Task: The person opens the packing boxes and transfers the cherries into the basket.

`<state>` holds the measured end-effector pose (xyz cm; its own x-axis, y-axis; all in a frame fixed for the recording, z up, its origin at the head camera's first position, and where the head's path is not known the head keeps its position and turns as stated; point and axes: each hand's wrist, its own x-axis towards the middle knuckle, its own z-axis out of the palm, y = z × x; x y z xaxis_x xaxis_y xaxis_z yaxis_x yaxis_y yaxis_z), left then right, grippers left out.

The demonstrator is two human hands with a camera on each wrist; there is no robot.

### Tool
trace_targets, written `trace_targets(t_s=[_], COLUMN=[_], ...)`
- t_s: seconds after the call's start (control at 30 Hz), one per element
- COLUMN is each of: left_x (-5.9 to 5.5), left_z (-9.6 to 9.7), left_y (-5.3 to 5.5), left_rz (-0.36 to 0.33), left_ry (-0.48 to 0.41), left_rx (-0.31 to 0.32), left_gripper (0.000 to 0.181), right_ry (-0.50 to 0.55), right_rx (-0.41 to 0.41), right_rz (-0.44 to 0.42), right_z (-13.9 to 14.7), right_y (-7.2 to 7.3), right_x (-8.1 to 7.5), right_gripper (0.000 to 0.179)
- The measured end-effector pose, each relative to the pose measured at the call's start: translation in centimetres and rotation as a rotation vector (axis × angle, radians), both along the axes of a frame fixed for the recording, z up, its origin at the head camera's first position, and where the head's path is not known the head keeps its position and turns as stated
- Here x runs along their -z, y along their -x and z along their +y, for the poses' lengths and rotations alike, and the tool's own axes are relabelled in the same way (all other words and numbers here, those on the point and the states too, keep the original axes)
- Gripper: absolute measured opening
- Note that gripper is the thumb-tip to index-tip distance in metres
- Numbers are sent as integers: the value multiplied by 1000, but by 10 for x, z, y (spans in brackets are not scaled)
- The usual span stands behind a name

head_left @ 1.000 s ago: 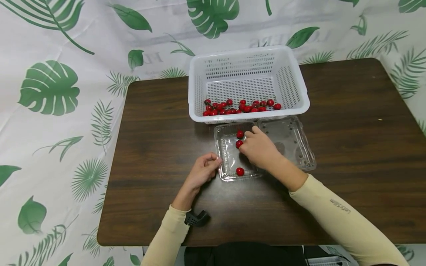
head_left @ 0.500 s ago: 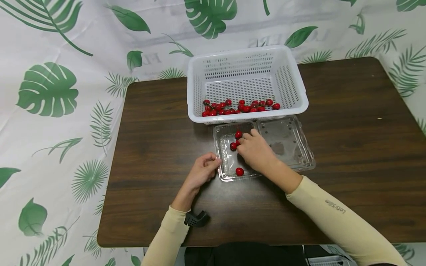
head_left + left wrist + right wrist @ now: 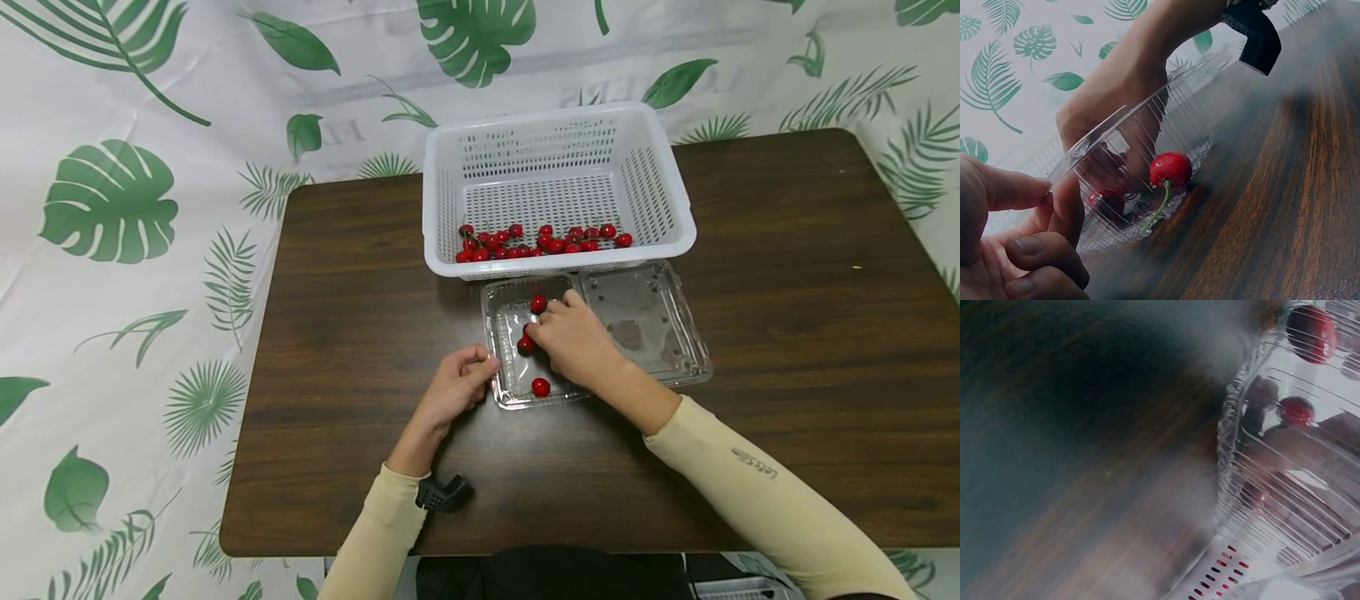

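Head view: your left hand pinches the clear clamshell tray's left rim mid-desk; your right hand pinches a cherry inside. Loosen the left pinch and the light tray may skid, spilling fruit.

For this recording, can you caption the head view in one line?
Left hand steadies a clear clamshell box while the right hand sets cherries inside, white basket behind.
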<state>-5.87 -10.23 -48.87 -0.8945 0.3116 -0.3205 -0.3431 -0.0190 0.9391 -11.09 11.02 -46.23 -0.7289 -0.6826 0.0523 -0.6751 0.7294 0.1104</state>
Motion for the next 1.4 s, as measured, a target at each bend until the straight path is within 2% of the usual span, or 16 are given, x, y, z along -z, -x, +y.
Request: trace_targets(t_s=[0.2,0.43,0.67,0.9,1.03,1.13,1.4], left_x=[0,0,0,-2,-1,-2,-2], left_z=[-1,-1,0,0,-1,-2,-2], left_y=[-1,-1,-1,-1,-1,-1,-1], left_rz=[-3,2,-1,4,3,4,-1], left_ry=[-7,-19,-19,-14,-17,-19,-18], left_rx=[5,7,1,-1,5,10,10], left_gripper=[12,12,12,12,13,14,22], right_ry=[34,116,272,424,487,508,555], right_rx=[7,-21,-50,-56,-8,54,227], right_rz=[-4,-14,7,66,81,92,109], right_z=[2,7,21,37,47,53,62], right_y=[-3,-8,-10,0,12,21,49], right_x=[-2,-19,-50,-85,-99,-103,-93], right_gripper=[17,13,15,12,11,11,16])
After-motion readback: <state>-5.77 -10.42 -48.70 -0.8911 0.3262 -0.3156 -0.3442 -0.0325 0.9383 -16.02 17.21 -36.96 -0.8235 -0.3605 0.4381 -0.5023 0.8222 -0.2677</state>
